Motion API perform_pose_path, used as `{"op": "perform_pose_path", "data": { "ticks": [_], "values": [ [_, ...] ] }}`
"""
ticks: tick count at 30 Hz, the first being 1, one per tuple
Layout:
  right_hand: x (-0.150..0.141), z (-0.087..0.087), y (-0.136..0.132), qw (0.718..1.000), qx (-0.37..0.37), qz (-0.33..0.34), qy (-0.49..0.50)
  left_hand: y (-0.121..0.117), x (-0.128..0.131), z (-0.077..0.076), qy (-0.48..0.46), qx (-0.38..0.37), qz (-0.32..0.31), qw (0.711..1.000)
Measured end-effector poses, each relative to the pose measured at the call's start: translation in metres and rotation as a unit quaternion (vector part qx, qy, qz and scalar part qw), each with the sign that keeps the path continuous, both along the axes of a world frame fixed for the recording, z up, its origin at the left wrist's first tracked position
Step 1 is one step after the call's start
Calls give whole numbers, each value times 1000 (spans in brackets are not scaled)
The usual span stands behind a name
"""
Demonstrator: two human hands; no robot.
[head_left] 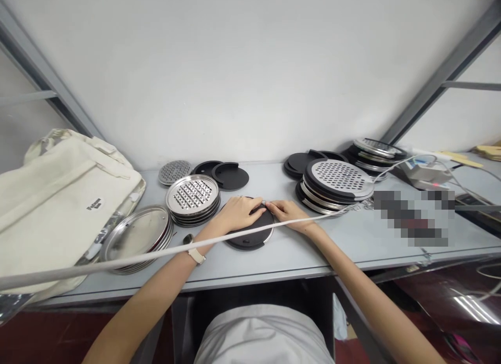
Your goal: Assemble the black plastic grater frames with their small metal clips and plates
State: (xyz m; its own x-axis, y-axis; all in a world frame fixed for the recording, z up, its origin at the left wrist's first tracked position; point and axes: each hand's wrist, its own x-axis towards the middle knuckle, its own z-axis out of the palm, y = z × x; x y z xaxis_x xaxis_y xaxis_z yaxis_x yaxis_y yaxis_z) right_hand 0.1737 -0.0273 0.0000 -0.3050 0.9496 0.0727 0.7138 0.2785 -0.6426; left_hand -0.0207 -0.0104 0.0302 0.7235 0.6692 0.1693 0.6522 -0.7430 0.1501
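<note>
A round black disc [252, 238] with a shiny metal rim at its right side lies flat on the table in front of me. My left hand [239, 214] rests over its upper left part, thumb and forefinger closed in a pinch at the far edge. My right hand [293, 216] meets it there from the right, its fingers pinched together too. A tiny shiny spot shows between the fingertips, too small to name. Left of the disc stands a stack of round metal grater plates [192, 195]; to the right is a stack of perforated metal discs with black rims [340, 179].
Round glass lids with metal rims [136, 231] are stacked at left beside a cream cloth bag [66, 197]. Loose black discs [230, 176] lie near the wall. A white cable [156, 253] crosses in front of my forearms. More grater discs [378, 149] stand back right.
</note>
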Motion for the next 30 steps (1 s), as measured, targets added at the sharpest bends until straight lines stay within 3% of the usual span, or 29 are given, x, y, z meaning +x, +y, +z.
{"op": "perform_pose_path", "data": {
  "ticks": [11,22,30],
  "values": [
    [-1,1,-1,1000,-11,-8,8,2,0,-2,6,25,-17,1000],
    [1,-2,0,999,33,7,41,3,-1,-4,4,32,-23,999],
    [1,-1,-1,996,64,-18,62,2,0,-2,8,14,-23,1000]
  ]
}}
